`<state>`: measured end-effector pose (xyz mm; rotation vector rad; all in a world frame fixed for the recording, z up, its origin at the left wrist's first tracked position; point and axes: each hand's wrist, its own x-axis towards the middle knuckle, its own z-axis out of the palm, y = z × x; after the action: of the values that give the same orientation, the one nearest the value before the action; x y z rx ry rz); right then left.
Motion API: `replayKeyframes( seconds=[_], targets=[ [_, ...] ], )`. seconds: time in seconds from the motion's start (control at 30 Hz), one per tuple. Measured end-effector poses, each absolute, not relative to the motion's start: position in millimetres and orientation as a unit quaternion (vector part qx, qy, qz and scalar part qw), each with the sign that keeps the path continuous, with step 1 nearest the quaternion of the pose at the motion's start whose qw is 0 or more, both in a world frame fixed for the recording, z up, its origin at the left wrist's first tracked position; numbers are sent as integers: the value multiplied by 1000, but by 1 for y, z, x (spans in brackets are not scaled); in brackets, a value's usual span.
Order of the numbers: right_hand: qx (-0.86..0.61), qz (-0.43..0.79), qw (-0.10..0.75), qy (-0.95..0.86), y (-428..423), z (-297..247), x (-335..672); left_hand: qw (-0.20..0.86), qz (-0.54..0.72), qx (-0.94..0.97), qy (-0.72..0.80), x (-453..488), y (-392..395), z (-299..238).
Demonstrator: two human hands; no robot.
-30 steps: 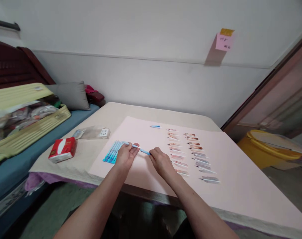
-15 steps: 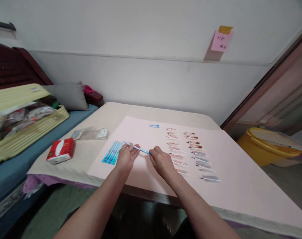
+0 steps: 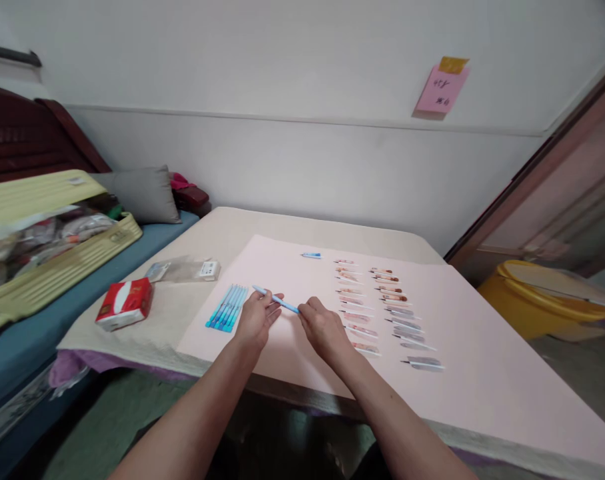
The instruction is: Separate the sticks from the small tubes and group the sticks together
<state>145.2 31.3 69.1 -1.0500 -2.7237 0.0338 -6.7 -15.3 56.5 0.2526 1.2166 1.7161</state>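
Note:
A light blue pen is held above the pale paper sheet, slanting down to the right. My left hand grips it near its upper left end, thumb on top and the other fingers partly spread beneath. The fingers of my right hand are closed round its lower right end, which they hide. Left of my left hand lies a row of blue pens side by side. Beyond my hands sits a small blue piece with a pen. To the right are two columns of slim pens with brownish and grey patterned pieces.
The pale pink sheet covers much of the table. At its left are a red tissue pack and a clear plastic package. A yellow bin stands to the right, and an open yellow case rests on the bed.
Both hands keep hold of the blue pen and have shifted very little. The view has moved slightly, so everything appears a little lower and further right.

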Motion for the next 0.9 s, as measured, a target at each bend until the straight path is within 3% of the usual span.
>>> replayKeyframes(
  seconds=[0.37, 0.6, 0.8, 0.9],
  targets=[
    [-355, 78, 167, -917, 33, 67, 144, 502, 706, 118, 486, -5, -15, 55],
    [-347, 236, 252, -872, 39, 62, 144, 499, 709, 140, 478, -4, -16, 59],
    [-378, 166, 261, -873, 29, 64, 139, 496, 715, 136, 473, -4, -16, 61],
    [-387, 203, 251, -864, 29, 67, 139, 503, 715, 153, 461, -3, -16, 61]
  ],
)
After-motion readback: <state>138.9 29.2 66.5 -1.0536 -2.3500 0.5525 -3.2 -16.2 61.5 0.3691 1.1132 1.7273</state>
